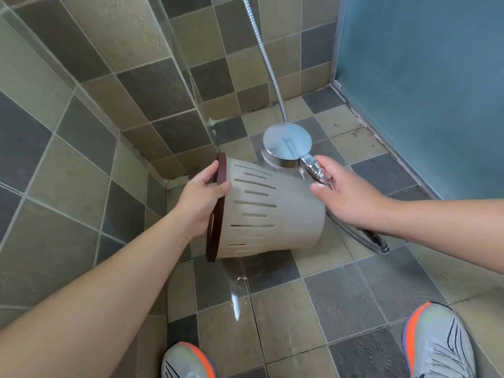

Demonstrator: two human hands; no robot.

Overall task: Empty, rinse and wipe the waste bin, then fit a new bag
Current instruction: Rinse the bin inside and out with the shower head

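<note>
Single head view, looking steeply down, close over tiled shower floor [283,317] corner; no second view.

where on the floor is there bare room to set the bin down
Bare tiles lie between the two shoes, though a wet streak runs there, and along the blue panel. It is crowded in the corner: the bin in the left hand, the shower head in the right hand, and the hose.

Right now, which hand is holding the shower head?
The right hand, gripping the shower head by its chrome handle; the left hand grips the bin at its brown rim.
</note>
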